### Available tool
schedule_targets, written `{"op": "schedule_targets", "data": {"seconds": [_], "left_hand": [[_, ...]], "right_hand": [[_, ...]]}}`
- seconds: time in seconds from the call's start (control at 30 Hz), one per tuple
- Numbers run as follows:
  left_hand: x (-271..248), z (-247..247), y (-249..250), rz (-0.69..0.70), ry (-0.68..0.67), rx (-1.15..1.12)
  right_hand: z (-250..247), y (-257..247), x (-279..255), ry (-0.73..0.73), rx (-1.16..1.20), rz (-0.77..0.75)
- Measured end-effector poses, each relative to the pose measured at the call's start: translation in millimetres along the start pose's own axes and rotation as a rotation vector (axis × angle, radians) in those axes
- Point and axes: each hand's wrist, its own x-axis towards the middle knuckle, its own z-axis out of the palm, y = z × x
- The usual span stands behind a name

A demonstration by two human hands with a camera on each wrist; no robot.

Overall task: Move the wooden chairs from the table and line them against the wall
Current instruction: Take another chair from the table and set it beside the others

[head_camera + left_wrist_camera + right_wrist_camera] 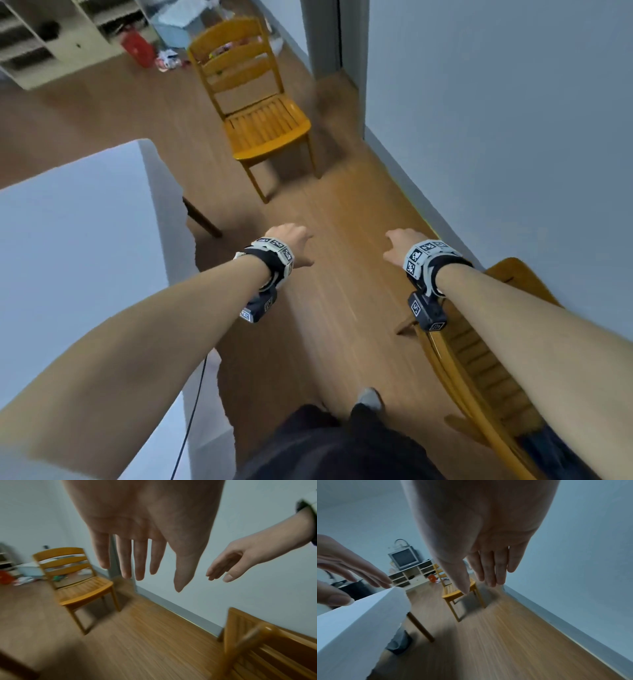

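Wooden chair ahead (263, 113), yellow-orange, stands upright on the floor (342, 274) in the gap between table (78, 219) and wall (513, 120), well apart from both hands, straight in front of them. Its seat front faces the person and slightly toward the wall, slatted back on the far side. It sits near the wall but not flush, angled to it. Left hand (291, 241) and right hand (399, 246) both reach forward, each grip spread, fingers straight and relaxed, holding nothing. Neither hand is clearly nearer; the chair lies roughly between their lines, slightly left of centre. Second chair (486, 359) is already close to the wall under the right forearm. Likely next: walk up, take the far chair by back or seat sides, square it to the wall. Frames blurred.
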Motion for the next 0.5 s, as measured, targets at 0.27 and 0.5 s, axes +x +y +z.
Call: {"op": "schedule_targets", "data": {"seconds": [0.27,0.5], "left_hand": [[25,-9,-103,-0.23,0.056,-0.188],[111,-23,-195,-0.293,0.066,-0.275]], "right_hand": [[-62,-123,91,-0.024,-0.106,-0.22],[-111,-214,201,-0.025,-0.211,-0.296]]}}
